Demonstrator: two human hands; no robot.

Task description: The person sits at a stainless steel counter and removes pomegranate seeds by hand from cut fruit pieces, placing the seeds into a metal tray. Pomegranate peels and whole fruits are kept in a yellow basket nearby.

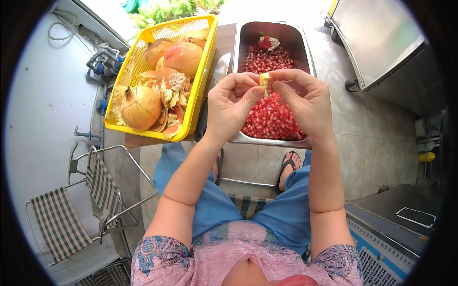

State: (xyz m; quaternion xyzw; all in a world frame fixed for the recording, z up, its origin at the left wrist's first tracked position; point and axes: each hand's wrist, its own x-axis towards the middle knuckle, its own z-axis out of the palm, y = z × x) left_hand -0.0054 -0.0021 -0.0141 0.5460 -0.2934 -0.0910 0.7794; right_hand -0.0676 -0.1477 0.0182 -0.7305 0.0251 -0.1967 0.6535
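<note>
Between the fingertips of my left hand [229,102] and my right hand [307,98] is a small piece of pale yellow pomegranate pith [264,84], held from both sides. It is above a rectangular stainless steel pan [308,59]. Loose red pomegranate arils [271,119] fill the pan's near part, and more lie farther back. At the far end sits a pomegranate chunk [265,43] with pale membrane on it. My hands cover part of the pan's middle.
Left of the pan, a yellow plastic basket [189,134] holds whole pomegranates [141,107] and torn peel [171,93]. A knife [222,66] lies between basket and pan. Folding chairs [61,221] stand at left, a wheeled steel cart [379,39] at far right.
</note>
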